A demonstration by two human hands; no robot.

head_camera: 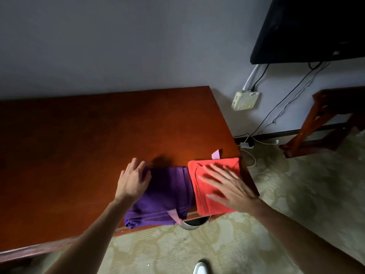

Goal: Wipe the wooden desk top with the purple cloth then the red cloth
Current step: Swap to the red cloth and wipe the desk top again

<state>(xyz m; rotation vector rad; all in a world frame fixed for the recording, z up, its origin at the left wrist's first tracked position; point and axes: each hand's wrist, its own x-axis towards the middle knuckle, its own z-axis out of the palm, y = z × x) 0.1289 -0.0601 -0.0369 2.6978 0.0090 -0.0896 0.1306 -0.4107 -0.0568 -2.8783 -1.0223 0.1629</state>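
A folded purple cloth [166, 194] lies near the front right of the wooden desk top [88, 139], its lower end hanging a little over the front edge. My left hand [133, 177] rests on the cloth's left upper corner with the fingers curled over its edge. A folded red cloth [199, 196] lies right beside it at the desk's right front corner, overlapping the purple one slightly. My right hand [227, 183] lies flat on the red cloth, fingers spread. Pale pink tags stick out of both cloths.
The desk stands against a grey wall. A black TV [308, 28] hangs at top right, with a white router [245, 100] and cables below it. A wooden stand [324, 119] is at the right. Patterned carpet, a white shoe [200, 268] and a round bin rim [192, 224] lie below the desk edge.
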